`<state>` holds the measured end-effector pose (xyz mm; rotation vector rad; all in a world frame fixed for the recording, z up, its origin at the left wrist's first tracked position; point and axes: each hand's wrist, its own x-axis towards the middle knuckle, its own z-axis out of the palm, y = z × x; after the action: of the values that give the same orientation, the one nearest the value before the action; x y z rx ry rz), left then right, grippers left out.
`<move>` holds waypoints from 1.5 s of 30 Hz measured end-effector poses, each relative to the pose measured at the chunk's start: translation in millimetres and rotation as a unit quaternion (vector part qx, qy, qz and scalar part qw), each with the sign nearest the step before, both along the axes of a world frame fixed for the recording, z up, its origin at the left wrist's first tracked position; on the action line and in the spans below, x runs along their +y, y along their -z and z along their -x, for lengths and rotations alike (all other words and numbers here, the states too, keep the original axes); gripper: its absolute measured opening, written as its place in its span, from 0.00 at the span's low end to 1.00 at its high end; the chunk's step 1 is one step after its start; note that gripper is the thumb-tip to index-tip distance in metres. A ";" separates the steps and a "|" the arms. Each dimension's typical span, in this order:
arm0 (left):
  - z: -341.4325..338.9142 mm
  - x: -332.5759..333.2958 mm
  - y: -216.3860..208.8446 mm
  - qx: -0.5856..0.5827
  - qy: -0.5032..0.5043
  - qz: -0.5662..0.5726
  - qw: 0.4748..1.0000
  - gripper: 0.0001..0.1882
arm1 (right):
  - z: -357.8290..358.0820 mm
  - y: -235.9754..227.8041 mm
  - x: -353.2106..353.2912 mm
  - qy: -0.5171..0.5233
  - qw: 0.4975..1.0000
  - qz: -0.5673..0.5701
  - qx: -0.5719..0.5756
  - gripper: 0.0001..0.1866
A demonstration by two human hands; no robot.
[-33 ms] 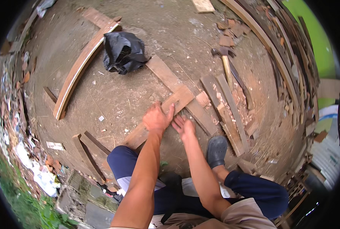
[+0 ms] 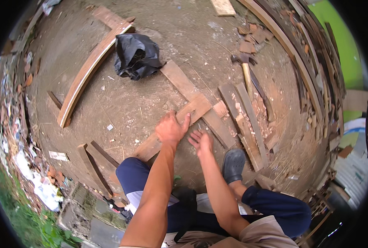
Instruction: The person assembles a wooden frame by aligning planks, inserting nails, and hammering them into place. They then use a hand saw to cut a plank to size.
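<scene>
My left hand (image 2: 170,127) is wrapped over a wooden plank (image 2: 198,105), its thumb lying along the top face. This plank slants up from beside my left knee, and its far end crosses over a second plank (image 2: 178,80) on the ground. Just to the right of the held plank, my right hand (image 2: 202,141) hovers with its fingers apart and slightly bent, holding nothing. A black plastic bag (image 2: 137,57) sits by the far end of the second plank. To the right lies a claw hammer (image 2: 246,70) with a wooden handle.
Narrow boards (image 2: 244,122) and wood chips lie beside my right shoe (image 2: 234,165). A long beam (image 2: 89,70) rests at the left, with short wood pieces (image 2: 95,169) nearer me. Long timbers (image 2: 295,53) are stacked along the right. Rubbish (image 2: 39,182) lines the left edge.
My right hand has drawn slightly back from the plank's edge, toward me. My left hand stays on the plank. The view has shifted slightly.
</scene>
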<state>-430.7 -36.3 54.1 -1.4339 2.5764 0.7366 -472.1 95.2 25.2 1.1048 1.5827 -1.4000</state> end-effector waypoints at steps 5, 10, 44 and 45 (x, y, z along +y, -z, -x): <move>-6.9 -4.8 1.5 -0.004 -0.019 -0.035 0.999 0.32 | 51.3 -52.8 3.5 -0.247 0.931 -0.062 0.262 0.15; -1.2 -8.3 4.6 -0.007 -0.001 -0.039 0.999 0.33 | 153.7 -69.9 -99.7 -0.685 0.597 0.003 0.419 0.12; -6.8 -3.8 7.7 0.016 -0.042 -0.044 0.998 0.34 | 147.8 -26.4 -236.8 -0.963 -0.110 0.032 0.243 0.11; -5.9 -2.5 7.1 0.015 -0.042 -0.043 0.998 0.34 | 156.1 -44.2 -265.0 -0.971 -0.058 0.044 0.230 0.10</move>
<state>-424.8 -38.8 47.0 -1.5231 2.4875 0.8745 -628.2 -169.8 69.4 -1.9494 1.1278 0.6737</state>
